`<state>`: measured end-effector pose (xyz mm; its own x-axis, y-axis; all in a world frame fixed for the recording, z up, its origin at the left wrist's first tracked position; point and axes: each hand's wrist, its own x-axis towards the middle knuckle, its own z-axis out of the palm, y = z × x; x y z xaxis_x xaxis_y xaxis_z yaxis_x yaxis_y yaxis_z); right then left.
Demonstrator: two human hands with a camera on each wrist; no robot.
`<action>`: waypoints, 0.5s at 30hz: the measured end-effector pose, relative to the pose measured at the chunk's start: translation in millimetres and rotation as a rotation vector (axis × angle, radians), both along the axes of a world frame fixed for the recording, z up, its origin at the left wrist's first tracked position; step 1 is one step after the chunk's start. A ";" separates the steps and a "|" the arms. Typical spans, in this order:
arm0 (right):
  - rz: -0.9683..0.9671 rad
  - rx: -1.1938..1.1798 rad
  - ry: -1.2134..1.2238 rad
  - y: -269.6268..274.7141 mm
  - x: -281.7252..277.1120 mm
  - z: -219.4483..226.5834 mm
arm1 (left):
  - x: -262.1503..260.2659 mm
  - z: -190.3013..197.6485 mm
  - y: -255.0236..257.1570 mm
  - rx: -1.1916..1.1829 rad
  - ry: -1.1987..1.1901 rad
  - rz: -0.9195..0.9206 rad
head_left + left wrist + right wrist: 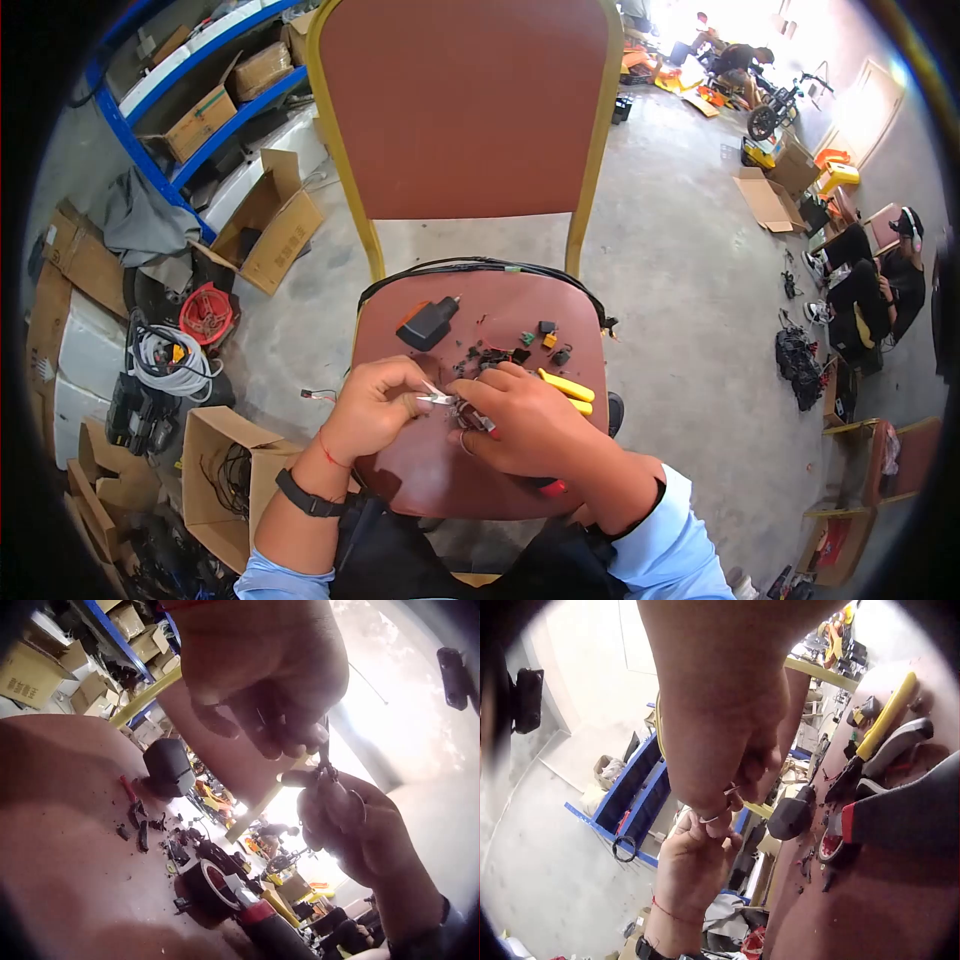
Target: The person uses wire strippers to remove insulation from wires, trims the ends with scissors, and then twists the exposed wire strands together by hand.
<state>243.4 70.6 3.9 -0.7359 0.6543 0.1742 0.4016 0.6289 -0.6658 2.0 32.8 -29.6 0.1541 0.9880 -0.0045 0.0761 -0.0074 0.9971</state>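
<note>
In the head view my left hand [378, 408] and right hand [520, 420] meet over the front of the red chair seat [420, 480]. Curled fingers of the left hand pinch a small silver metal piece [436, 398] with pointed ends. My right hand holds a small dark part with red on it [478, 418], right against the metal piece; I cannot tell its kind. In the left wrist view the fingertips of both hands come together around a thin dark piece [324, 746]. A ring shows on a finger of the right hand [360, 832].
On the seat are a black block [428, 325], yellow-handled pliers [568, 388], small connectors [548, 335], dark scraps and a black-and-red tool [892, 814]. Black cable [480, 264] runs along the back. Cardboard boxes [225, 460] stand left; a seated person [880, 285] is at right.
</note>
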 end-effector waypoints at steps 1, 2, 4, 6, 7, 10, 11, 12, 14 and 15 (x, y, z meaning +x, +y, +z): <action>0.005 0.000 -0.007 0.6 1.2 -0.4 | 0.7 -0.7 0.2 0.007 0.006 -0.003; 0.010 -0.001 -0.011 1.4 1.6 -1.4 | 1.4 -0.8 0.3 0.003 0.008 -0.004; 0.013 0.009 -0.005 2.0 2.2 -2.9 | 1.4 -0.1 0.6 -0.008 0.018 -0.007; 0.015 0.031 0.010 1.9 1.9 -4.2 | 1.8 0.5 0.6 0.004 0.028 -0.005; 0.017 0.019 -0.002 1.9 1.9 -3.7 | 2.0 0.3 0.5 0.010 0.031 0.001; 0.028 -0.006 -0.015 2.2 1.9 -2.1 | 1.1 -0.6 1.2 0.060 0.043 -0.018; 0.031 -0.010 -0.003 2.1 1.7 -2.1 | 1.4 -0.1 0.7 0.056 0.023 -0.017; 0.034 -0.013 0.010 2.3 1.5 -1.9 | 1.9 0.9 0.2 0.053 0.004 -0.016; 0.032 -0.006 0.010 2.9 1.8 -1.5 | 1.7 2.6 -0.2 0.052 -0.010 -0.019; 0.031 -0.003 0.010 3.0 2.0 -1.3 | 1.6 3.3 -0.3 0.054 -0.007 -0.022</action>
